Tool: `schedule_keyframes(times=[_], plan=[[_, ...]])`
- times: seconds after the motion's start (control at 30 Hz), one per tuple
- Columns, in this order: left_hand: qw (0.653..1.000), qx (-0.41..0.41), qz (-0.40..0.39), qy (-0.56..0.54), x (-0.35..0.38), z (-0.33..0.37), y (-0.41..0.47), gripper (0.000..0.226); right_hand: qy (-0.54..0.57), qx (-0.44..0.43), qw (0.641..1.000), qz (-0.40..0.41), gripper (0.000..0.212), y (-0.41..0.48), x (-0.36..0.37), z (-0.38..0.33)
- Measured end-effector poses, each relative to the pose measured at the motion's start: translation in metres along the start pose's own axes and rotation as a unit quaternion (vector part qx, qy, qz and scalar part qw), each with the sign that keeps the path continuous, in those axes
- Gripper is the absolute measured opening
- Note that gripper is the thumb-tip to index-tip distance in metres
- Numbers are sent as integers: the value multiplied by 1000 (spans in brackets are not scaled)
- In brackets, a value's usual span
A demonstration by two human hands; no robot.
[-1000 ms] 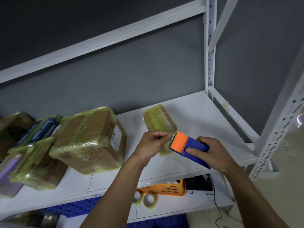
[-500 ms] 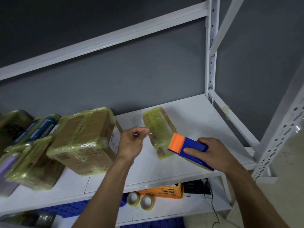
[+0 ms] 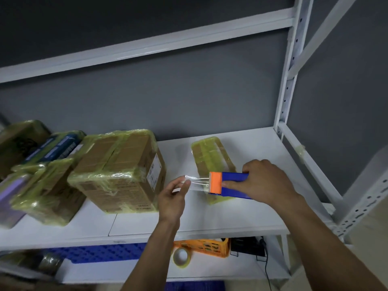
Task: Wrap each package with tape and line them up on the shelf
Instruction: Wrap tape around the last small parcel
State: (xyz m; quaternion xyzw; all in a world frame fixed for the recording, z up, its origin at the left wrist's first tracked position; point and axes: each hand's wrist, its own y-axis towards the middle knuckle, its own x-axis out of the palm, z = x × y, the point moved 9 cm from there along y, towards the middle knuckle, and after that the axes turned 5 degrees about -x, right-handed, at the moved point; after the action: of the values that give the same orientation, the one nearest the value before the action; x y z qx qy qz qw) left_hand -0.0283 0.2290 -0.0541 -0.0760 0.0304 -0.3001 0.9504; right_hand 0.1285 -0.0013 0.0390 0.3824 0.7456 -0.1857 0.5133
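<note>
Head view: both hands work just above the white shelf point(image 3: 210, 223), seen from over the forearms.
Right hand point(image 3: 264, 182): fingers wrapped firmly around the blue body of the tape dispenser point(image 3: 228, 185), thumb along its near side — orange cutter end pointing left.
Left hand point(image 3: 173, 198): thumb and fingertips pinched together on the free end of the clear tape strip point(image 3: 197, 182), palm turned up.
Tape strip: stretched taut between the pinch and the orange cutter, wrinkled lengthwise.
Small package point(image 3: 212, 158): flat, already covered in yellowish tape, lying on the shelf directly behind and under the dispenser; neither hand touches it.
Large box point(image 3: 119, 171): brown cardboard banded with the same tape, standing on the shelf just left of the left hand.
Other packages point(image 3: 42, 181): several more wrapped ones crowd the left end of the shelf, leaning on each other.
Lower shelf: a tape roll point(image 3: 181, 258) stands on edge — beside it an orange basket point(image 3: 206, 246) and a blue crate point(image 3: 100, 252).
Backdrop: grey wall, white uprights at right.
</note>
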Motion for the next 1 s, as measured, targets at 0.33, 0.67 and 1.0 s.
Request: schedule_keyframes(times=[0.33, 0.67, 1.0], plan=[[998, -61, 1, -22, 11, -42, 10, 19, -116, 8, 992, -50, 72, 25, 5, -21], [994, -87, -53, -28, 55, -61, 9, 17, -140, 28, 986, -82, 79, 32, 14, -21], [1000, 13, -16, -12, 53, -48, 0, 21, -128, 35, 987, -91, 80, 32, 18, -10]])
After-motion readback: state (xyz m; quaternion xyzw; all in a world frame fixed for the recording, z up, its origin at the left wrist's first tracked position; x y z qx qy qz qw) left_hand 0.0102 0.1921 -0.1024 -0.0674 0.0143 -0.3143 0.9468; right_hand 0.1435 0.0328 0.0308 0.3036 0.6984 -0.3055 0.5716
